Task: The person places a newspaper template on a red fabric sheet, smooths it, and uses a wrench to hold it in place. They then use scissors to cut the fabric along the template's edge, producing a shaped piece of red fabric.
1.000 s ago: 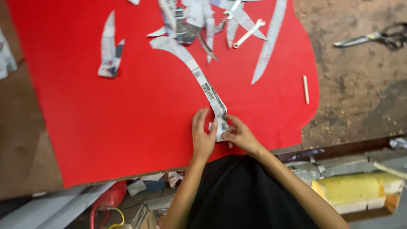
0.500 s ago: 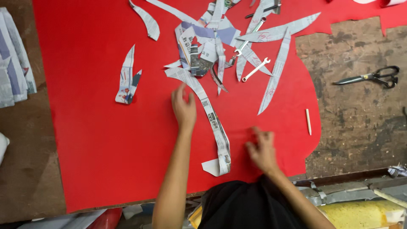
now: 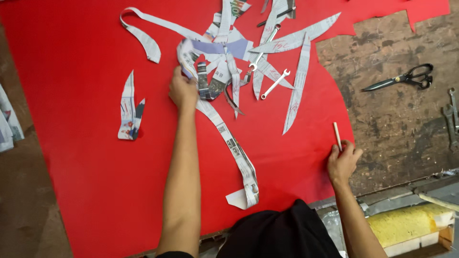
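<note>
A large red sheet (image 3: 86, 167) covers most of the worn table. My left hand (image 3: 183, 90) presses on the upper end of a long curved newspaper strip (image 3: 233, 148) that runs down toward me and ends in a folded tip. My right hand (image 3: 342, 161) rests at the sheet's right edge, its fingers closed around the lower end of a thin white stick (image 3: 337, 134). Beyond my left hand lies a pile of several cut newspaper pattern pieces (image 3: 239, 52).
Two small wrenches (image 3: 275, 84) lie among the paper pieces. Black scissors (image 3: 401, 79) rest on the bare wood at right, with more wrenches (image 3: 452, 119) at the far right edge. A separate paper piece (image 3: 129, 110) lies left. A yellow block (image 3: 406, 224) sits below the table edge.
My left hand has slid farther up the strip to its top end. My right hand has moved right to the sheet's edge and taken hold of the white stick.
</note>
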Available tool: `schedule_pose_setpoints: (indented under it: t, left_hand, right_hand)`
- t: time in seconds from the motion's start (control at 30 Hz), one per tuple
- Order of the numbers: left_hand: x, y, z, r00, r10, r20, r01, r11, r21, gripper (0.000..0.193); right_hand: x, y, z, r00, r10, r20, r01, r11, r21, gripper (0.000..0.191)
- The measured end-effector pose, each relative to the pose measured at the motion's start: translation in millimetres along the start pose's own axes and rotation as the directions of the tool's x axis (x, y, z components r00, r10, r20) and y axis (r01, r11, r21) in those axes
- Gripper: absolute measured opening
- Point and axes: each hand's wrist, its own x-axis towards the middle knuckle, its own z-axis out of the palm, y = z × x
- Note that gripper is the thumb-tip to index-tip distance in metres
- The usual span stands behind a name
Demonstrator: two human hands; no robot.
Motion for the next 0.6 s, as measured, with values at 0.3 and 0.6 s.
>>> schedule_pose_setpoints:
  t: [0.3,0.6]
  left_hand:
    - [-10,-14,-97,0.992,0.081,-0.098,-0.127,0.647,-0.752,0.013]
    - [-170,1,-102,0.99,0.134,-0.045,-0.132,0.762,-0.634,0.013]
  right_hand:
    - [22,-10,7,0.998,0.05,-0.032,-0.051,0.998,-0.024,0.022]
    - [30,-2,10,0.992,0.027,-0.121,-0.027,1.0,0.002,0.02]
